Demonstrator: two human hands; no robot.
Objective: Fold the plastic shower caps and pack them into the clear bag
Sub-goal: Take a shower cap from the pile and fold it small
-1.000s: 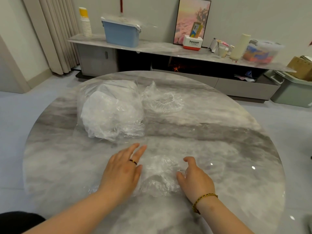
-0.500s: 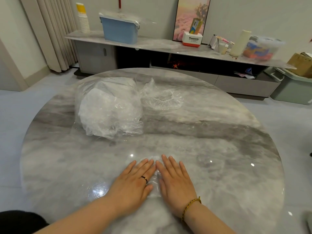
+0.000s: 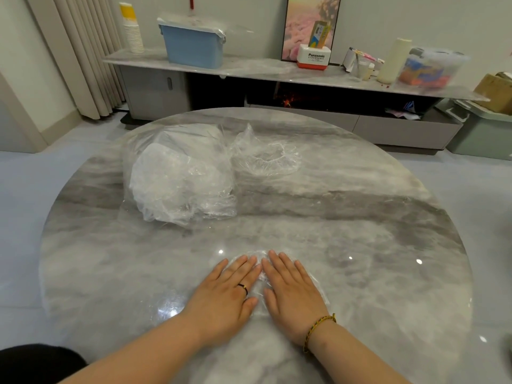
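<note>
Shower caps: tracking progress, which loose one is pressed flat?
The cap under the left hand and right hand; the other cap lies open, untouched, beside the clear bag.

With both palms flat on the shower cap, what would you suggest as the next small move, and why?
Probably fold the shower cap in half. The left hand and right hand press it flat on the table, side by side, so it looks smoothed out but not folded small, and the clear bag lies beyond.
</note>
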